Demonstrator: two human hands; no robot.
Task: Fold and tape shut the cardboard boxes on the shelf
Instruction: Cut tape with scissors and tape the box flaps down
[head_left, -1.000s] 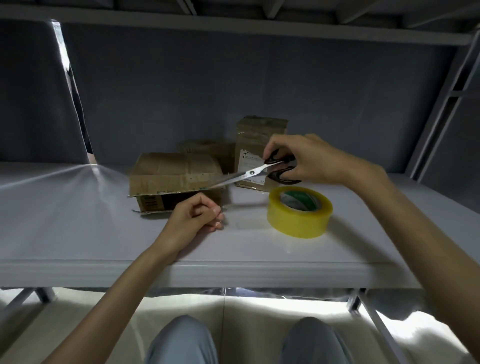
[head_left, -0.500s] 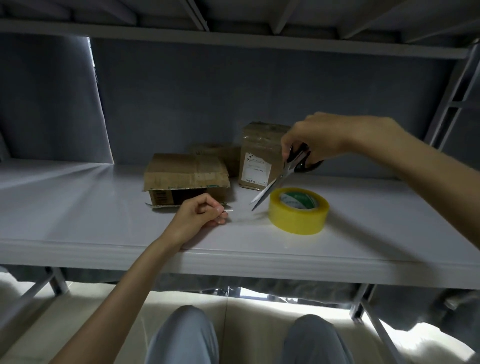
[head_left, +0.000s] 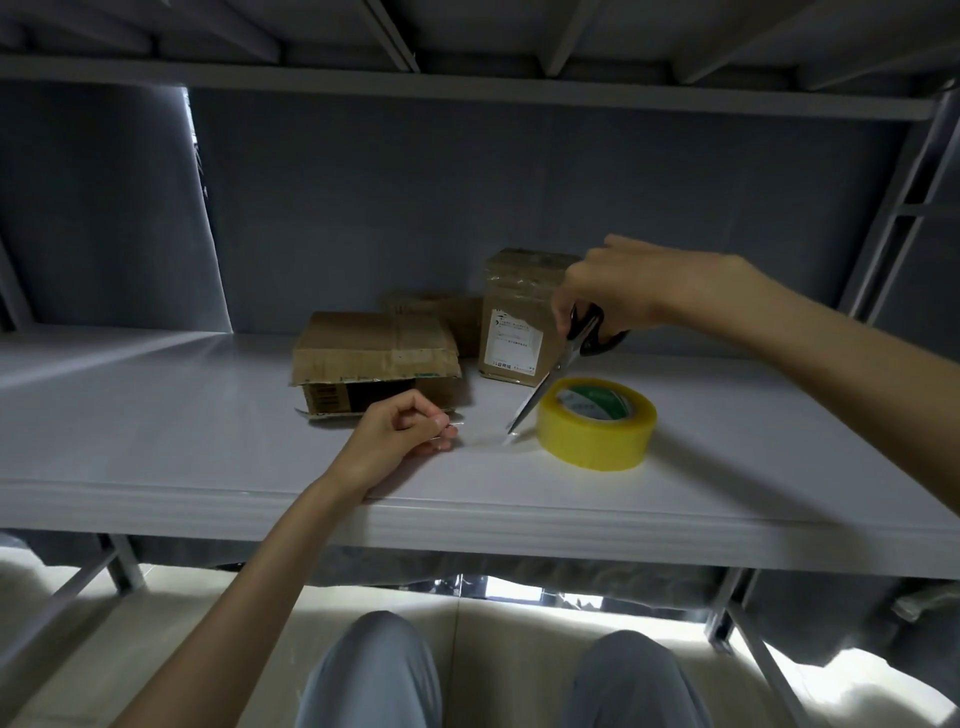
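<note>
A flat cardboard box lies on the grey shelf, its front flap hanging over an open side. To its right stands a taller box with a white label, and a third box sits behind them. A yellow tape roll rests at the right. My left hand pinches the end of a clear tape strip stretched from the roll. My right hand holds black-handled scissors, blades pointing down at the strip beside the roll.
The shelf's front edge runs across the view, with an upper shelf overhead. A metal upright stands at the right. My knees show below the shelf. A grey back panel closes the rear.
My right hand swung the scissors from level over the boxes to blades-down beside the tape roll. My left hand stayed put, pinching the tape end.
</note>
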